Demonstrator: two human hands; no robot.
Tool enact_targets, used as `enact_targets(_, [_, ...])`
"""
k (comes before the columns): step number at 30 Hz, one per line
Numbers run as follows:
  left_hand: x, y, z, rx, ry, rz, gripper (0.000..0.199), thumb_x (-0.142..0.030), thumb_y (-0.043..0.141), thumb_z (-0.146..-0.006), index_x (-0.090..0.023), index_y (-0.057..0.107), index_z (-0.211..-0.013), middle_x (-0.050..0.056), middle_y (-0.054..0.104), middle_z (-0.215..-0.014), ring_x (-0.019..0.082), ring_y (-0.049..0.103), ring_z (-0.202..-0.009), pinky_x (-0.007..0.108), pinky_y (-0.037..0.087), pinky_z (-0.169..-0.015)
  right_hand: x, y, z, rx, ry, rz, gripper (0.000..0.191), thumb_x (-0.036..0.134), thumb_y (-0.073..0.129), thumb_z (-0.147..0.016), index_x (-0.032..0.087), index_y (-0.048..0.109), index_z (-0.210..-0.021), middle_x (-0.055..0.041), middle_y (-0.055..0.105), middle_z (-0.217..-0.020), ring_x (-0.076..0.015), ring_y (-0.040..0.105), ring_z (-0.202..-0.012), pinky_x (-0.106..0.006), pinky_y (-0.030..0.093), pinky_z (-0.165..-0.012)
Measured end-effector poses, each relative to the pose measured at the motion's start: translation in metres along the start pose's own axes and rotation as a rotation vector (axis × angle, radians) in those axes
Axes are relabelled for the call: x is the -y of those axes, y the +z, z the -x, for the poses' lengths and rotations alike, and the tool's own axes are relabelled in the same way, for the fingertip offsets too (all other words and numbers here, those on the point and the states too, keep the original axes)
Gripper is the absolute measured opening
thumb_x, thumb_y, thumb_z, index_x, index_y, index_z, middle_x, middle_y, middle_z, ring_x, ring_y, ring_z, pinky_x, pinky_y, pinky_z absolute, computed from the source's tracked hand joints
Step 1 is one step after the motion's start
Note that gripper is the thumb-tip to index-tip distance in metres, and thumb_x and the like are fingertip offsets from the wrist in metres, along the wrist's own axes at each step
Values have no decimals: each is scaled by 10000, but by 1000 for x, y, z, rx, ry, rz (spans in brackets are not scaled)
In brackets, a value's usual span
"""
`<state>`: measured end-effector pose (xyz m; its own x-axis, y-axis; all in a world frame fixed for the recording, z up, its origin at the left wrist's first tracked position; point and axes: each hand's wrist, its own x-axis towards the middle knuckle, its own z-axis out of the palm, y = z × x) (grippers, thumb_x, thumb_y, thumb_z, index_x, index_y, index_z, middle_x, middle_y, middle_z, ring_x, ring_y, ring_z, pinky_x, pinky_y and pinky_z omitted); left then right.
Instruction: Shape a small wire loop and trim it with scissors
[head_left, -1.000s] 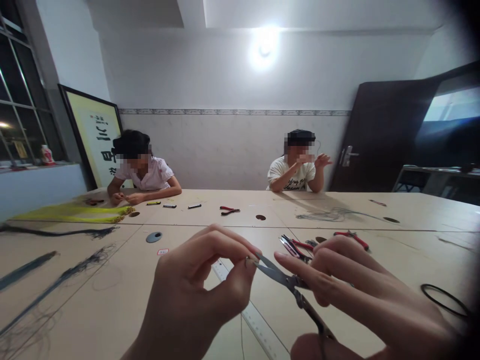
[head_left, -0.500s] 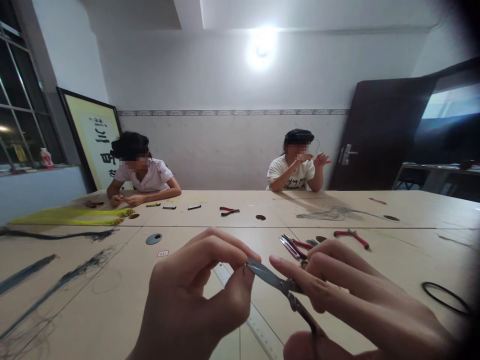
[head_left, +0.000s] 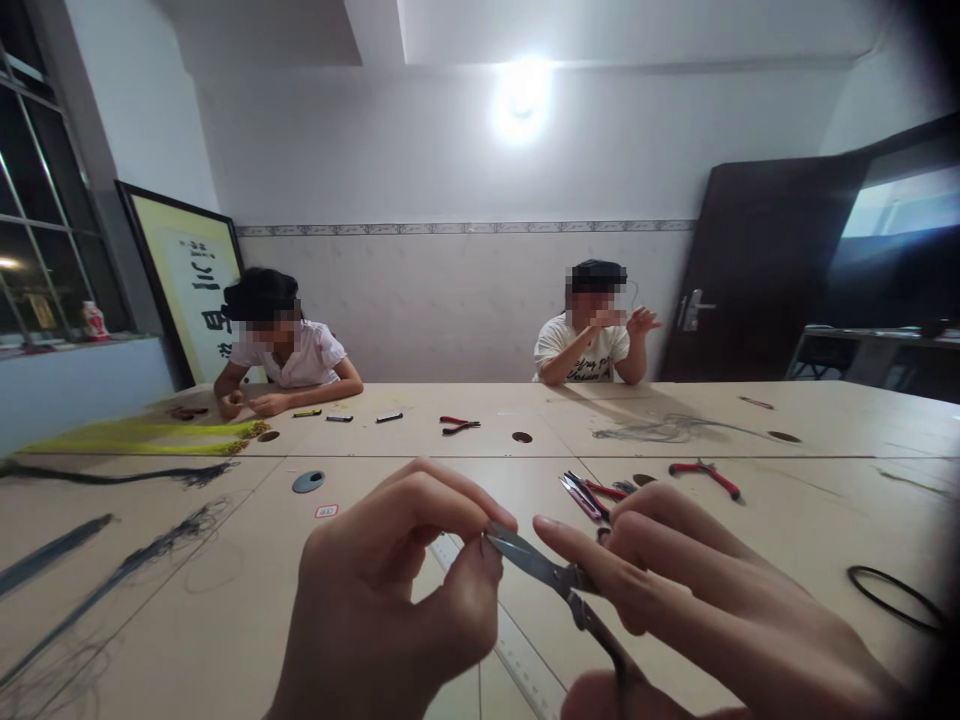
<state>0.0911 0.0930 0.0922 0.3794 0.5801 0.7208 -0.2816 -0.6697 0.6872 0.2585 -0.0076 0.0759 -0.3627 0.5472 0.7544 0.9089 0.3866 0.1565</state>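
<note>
Nearest, the right hand [head_left: 720, 610] had its grip clamped on the scissors [head_left: 529, 562], index finger stretched out past the pivot. The left hand [head_left: 375, 600] had thumb and forefinger pressed together on a small dark strand [head_left: 484, 546], its tip just showing at the blade points; it was too small to tell more. The blades, parted a second earlier, had come together at those fingertips, so a snip seemed made or nearly so, though whether it cut through could not be told. A ruler [head_left: 525, 655] lay beneath on the bench [head_left: 247, 610]. Beyond were pink-handled snips [head_left: 583, 498] and red-handled pliers [head_left: 709, 478]; farther, a yellow bundle [head_left: 150, 434] and two seated co-workers, one in a pale top [head_left: 300, 355].
</note>
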Motion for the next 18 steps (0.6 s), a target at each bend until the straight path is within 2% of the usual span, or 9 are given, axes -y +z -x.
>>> enact_targets(4, [-1,0,1,15,9,-3,339,84,550,-651,-247,624,-637,-109,686,-697,42,621,-603,68,518,-568,-2,-1,2,5,-9,-18,496,301,620,-900,127,450,-1333,4,460,-721,-182,493,-733,-276,494,-626])
enact_targets(10, [0,1,0,0,-2,20,342,85,551,-641,-248,629,-628,-103,685,-685,47,624,-603,71,523,-568,-3,0,3,-8,-6,-29,498,302,645,-882,146,467,-1320,7,483,-709,-184,513,-725,-284,494,-641])
enact_targets(14, [-1,2,-1,7,-2,44,346,88,548,-642,-247,631,-620,-94,682,-675,61,649,-621,85,546,-583,-6,2,3,-51,-25,-43,496,288,622,-891,144,472,-1341,-1,511,-713,-174,505,-677,-284,476,-582])
enact_targets(18, [0,1,0,26,-12,46,334,83,560,-656,-242,630,-624,-79,688,-690,85,683,-665,112,571,-619,-7,3,4,-62,-33,-45,452,280,602,-903,134,493,-1317,19,462,-655,-165,475,-637,-273,455,-559])
